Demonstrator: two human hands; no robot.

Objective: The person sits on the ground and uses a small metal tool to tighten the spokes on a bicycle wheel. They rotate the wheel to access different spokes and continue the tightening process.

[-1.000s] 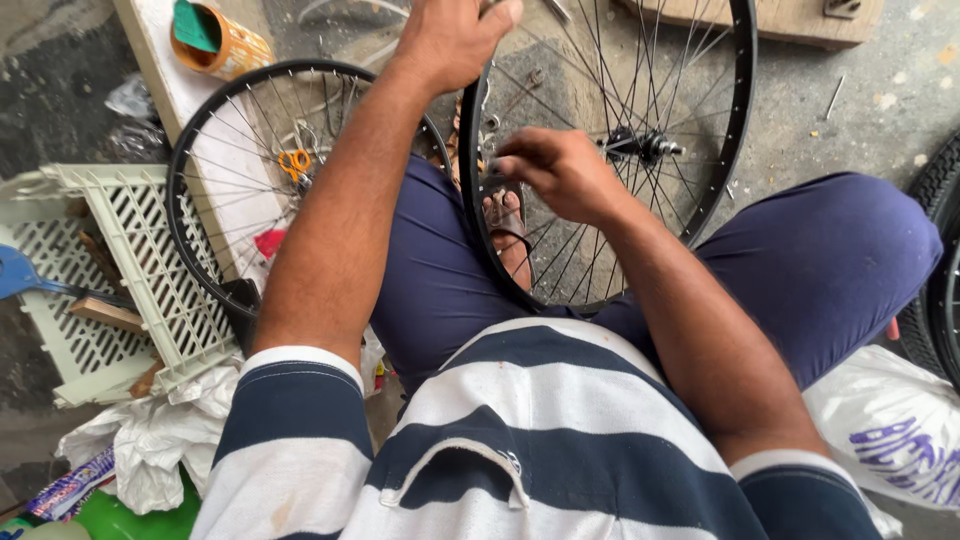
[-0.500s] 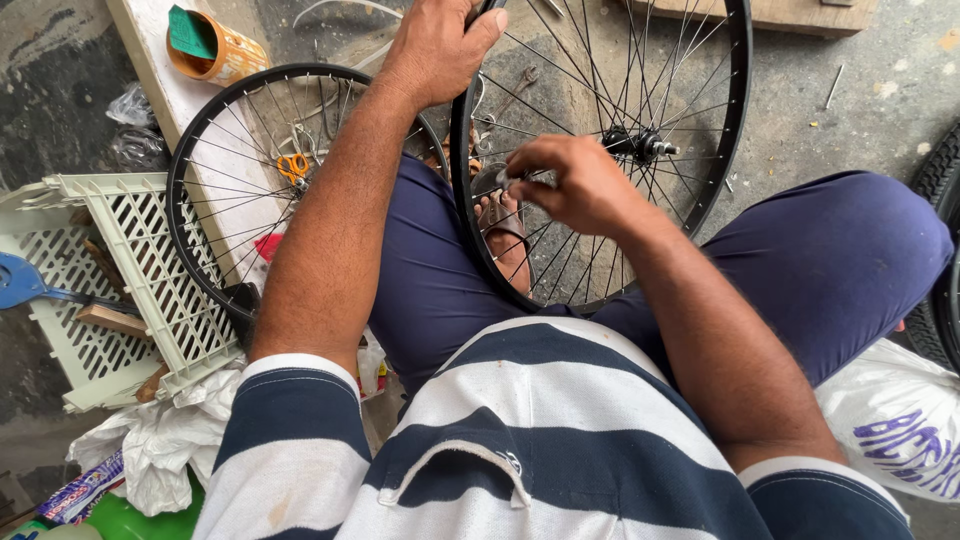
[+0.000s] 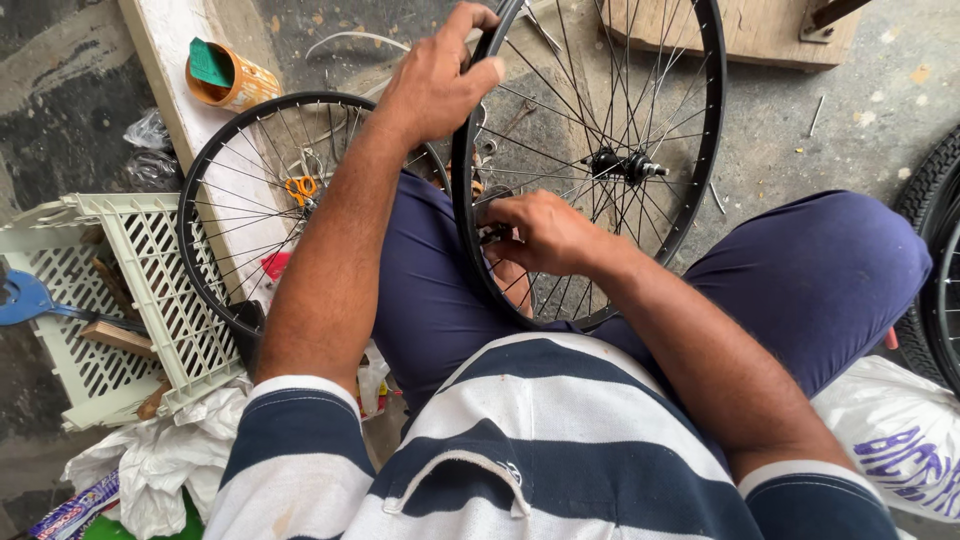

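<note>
Standing upright between the knees, the wheel (image 3: 610, 160) has its rim gripped on top by the left hand (image 3: 435, 80); the right hand (image 3: 545, 235), lower and nearer, pinches a small tool (image 3: 492, 234) at the rim.

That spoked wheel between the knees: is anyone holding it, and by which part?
Yes. The left hand grips the wheel by its rim at the top. The right hand pinches something small at the rim's inner side, too hidden to name.
</note>
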